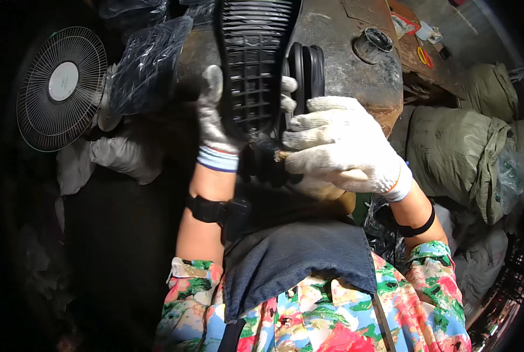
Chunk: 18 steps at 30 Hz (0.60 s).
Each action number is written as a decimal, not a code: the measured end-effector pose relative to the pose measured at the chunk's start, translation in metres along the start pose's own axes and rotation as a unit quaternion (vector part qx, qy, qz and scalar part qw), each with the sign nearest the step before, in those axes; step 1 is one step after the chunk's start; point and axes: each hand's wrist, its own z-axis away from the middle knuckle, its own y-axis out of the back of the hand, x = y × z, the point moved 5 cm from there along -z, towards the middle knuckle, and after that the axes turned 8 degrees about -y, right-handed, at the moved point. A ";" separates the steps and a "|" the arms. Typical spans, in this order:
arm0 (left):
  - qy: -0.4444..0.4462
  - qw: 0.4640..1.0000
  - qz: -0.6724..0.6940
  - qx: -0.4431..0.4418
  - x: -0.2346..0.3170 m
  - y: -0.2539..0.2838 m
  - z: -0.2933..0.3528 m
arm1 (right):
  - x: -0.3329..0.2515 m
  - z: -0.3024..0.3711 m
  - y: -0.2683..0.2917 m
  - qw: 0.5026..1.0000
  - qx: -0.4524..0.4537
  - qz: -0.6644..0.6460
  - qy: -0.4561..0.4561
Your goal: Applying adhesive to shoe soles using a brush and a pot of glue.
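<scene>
A black rubber shoe sole [251, 76] with a grid of hollows stands nearly upright before me. My left hand [216, 114], in a whitish knit glove, grips it, thumb on its left edge and fingertips showing past its right edge. My right hand [347, 144], gloved too, is closed beside the sole's lower end. A small brownish tip [280, 156] shows at its thumb and fingers; what it belongs to is hidden. More black soles [309, 73] stand together on the worn table [350, 76], just behind my right fingers.
A round dark tin [373, 45] stands on the table at right, with yellow-handled scissors [424, 57] on a board beyond. At left are a wire-caged fan [62, 82] and black plastic-wrapped packs [147, 64]. Stuffed woven sacks [452, 149] crowd the right side.
</scene>
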 end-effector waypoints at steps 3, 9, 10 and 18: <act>-0.023 0.991 -0.127 0.022 0.019 -0.007 0.000 | 0.010 0.013 0.011 0.991 0.064 -0.005 -0.115; -0.031 0.940 -0.338 0.009 0.028 -0.001 0.006 | 0.032 0.001 -0.029 0.828 0.185 -0.385 -0.364; -0.054 0.939 -0.336 0.058 0.032 0.023 0.016 | 0.029 -0.004 -0.031 0.816 0.197 -0.414 -0.351; -0.070 0.878 -0.460 0.115 0.020 -0.030 0.048 | 0.034 0.016 -0.037 0.875 0.249 -0.181 -0.374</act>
